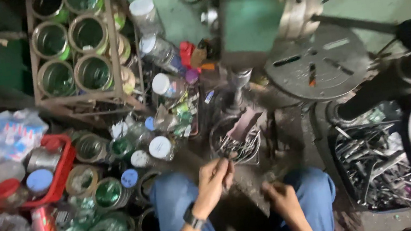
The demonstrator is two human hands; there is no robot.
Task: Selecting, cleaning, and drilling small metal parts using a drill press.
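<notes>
1. At the far left sits a red basket full of capped jars, with a rack of open tins above it and more jars and tins crowded on the floor towards the person's knee.

2. The left hand, a dark watch on its wrist, is raised just in front of the left knee. Its fingers are pinched shut on what looks like a thin metal piece; the blur hides its exact shape.

3. Just above that hand, nearly touching its fingertips, stands a small round container holding a tangle of similar thin metal pieces. It looks well filled, so judging by that, a good stock remains to be gone through.

4. The right hand rests lower, near the right knee, apart from the container. It is curled closed, but I cannot tell whether anything lies inside it.

5. Further right, a dark crate holds a heap of larger metal parts, well apart from both hands. Above it stands a round slotted metal table of a machine.

6. No separate pile of finished pieces is visible, so how much is done cannot be read here.
</notes>
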